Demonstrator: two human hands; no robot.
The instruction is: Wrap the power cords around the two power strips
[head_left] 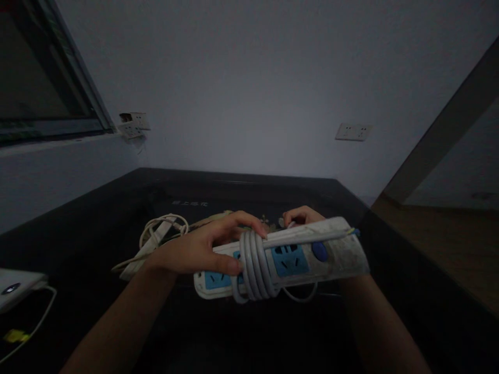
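Now the left hand (200, 248) has its grip around the power strip (290, 262) and the cable (256, 267) coiled round it, above the dark surface (241, 178). The right hand (304, 214) is partly hidden behind; I cannot tell its grip.

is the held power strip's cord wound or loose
Partly wound: several turns of grey cord circle the power strip; a loop hangs below.

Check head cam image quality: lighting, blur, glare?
Head view: dim overall, with the wall brightest around its middle. Same view: the black surface loses most detail below the power strip, which stays fairly legible; the yellow item at lower left looks soft; no strong glare.
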